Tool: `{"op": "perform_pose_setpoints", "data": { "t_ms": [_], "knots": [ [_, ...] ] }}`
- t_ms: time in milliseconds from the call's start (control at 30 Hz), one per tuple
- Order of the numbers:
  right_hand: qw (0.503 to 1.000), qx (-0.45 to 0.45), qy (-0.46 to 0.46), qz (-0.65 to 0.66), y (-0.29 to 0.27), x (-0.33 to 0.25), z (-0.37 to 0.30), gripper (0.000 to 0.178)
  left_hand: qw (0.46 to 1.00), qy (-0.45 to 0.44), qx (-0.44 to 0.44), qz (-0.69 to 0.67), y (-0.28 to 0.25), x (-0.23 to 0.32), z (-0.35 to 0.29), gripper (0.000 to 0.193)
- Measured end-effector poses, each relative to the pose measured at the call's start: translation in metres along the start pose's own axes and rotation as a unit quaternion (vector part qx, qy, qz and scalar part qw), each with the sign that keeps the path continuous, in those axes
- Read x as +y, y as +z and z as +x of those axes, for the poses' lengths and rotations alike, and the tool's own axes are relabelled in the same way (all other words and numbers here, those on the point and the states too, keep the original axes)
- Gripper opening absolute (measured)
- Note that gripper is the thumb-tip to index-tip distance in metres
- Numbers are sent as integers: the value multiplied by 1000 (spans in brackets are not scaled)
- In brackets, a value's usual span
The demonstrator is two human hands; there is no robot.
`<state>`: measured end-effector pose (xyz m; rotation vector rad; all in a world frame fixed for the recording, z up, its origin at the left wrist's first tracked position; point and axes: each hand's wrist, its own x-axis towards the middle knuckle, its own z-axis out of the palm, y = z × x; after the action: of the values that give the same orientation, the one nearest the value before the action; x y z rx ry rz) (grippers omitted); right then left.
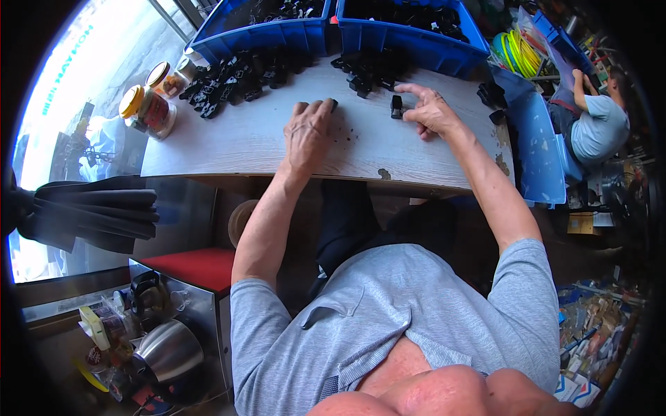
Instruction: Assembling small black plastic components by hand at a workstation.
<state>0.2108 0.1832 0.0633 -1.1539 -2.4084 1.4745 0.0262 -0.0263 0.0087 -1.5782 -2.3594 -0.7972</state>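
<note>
Small black plastic part (396, 106) sits on the pale tabletop (243, 142), right hand (431, 111) just beside it w/ fingers spread, loose, not gripping it. Left hand (309, 130) lies flat left of the part, palm down, released, fingertips touching another small black piece (334, 104). Behind the part: heaps of black parts (239, 73), then two blue bins (409, 31); jars (147, 109) far left.

Two lidded jars (149, 107), blue bins (409, 31), steel kettle (170, 350), red-topped stool (198, 267)
</note>
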Motion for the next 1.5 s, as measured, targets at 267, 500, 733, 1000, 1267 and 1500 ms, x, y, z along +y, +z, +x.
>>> {"op": "perform_pose_setpoints", "data": {
  "t_ms": [267,500,733,1000,1267,1500],
  "knots": [
    [995,-45,-24,-80,6,-1,11,38,981,15,96,-168,24,33,1,31],
    [997,-31,-52,-41,13,6,5,28,980,85,60,-169,41,55,18,28],
    [994,-29,-78,-72,16,7,6,28,974,125,45,-184,41,39,29,27],
    [996,-21,-56,-66,15,4,1,31,971,165,2,-172,37,43,27,29],
    [995,-29,-70,-59,17,2,3,36,978,173,29,-109,36,44,24,34],
    [991,-20,-101,-89,20,7,3,35,978,148,32,-147,34,46,24,33]
  ]
}}
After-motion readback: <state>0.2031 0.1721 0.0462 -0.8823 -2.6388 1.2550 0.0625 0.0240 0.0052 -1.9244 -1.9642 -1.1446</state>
